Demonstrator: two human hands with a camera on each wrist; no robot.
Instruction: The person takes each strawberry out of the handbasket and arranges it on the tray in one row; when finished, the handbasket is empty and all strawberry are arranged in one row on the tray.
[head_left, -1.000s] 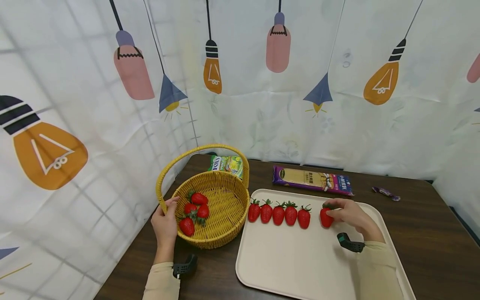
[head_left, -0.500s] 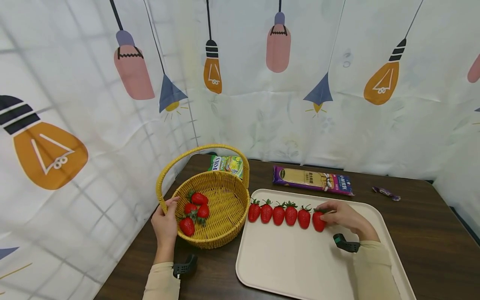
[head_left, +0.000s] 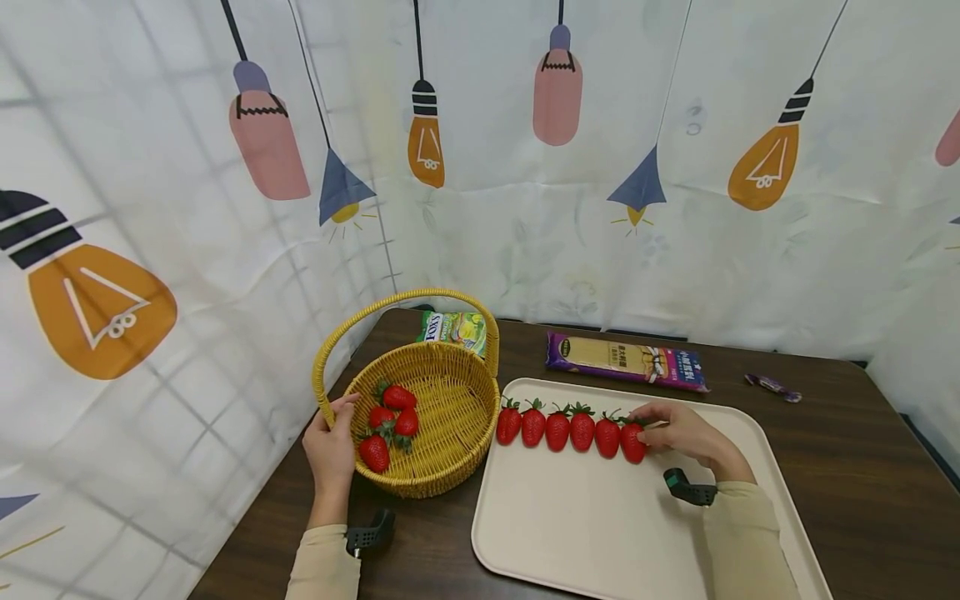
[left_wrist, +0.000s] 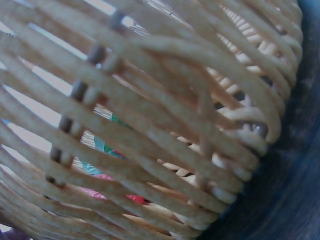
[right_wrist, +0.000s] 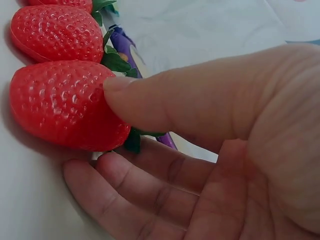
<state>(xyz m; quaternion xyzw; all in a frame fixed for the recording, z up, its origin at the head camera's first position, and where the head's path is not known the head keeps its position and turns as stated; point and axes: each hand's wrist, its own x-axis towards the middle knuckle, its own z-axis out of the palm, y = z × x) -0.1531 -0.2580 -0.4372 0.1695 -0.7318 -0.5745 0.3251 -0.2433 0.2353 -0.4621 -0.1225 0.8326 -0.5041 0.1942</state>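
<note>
At the left rim of the yellow wicker basket [head_left: 453, 412], near the foot of its tall handle, my left hand [head_left: 331, 450] grips the edge. Several strawberries [head_left: 373, 452] lie inside, on the basket's left side. My right hand [head_left: 690, 437] pinches a strawberry [head_left: 632, 443] by its leafy end over the cream tray [head_left: 577, 517]. That strawberry is the rightmost of a row of strawberries [head_left: 557, 432], leaves pointing away, right up against its neighbour. In the right wrist view the thumb presses on top of the held strawberry [right_wrist: 65, 105], with the fingers along its side.
Behind the tray lies a purple pack of noodles [head_left: 626, 360], with a small wrapped candy [head_left: 772, 387] to its right. A green candy bag [head_left: 471, 332] stands behind the basket. A patterned curtain [head_left: 487, 233] hangs along the dark table's [head_left: 847, 450] back and left.
My right hand has slid the strawberry leftward across the tray until it sits beside the end of the row. My left hand has stayed on the basket rim.
</note>
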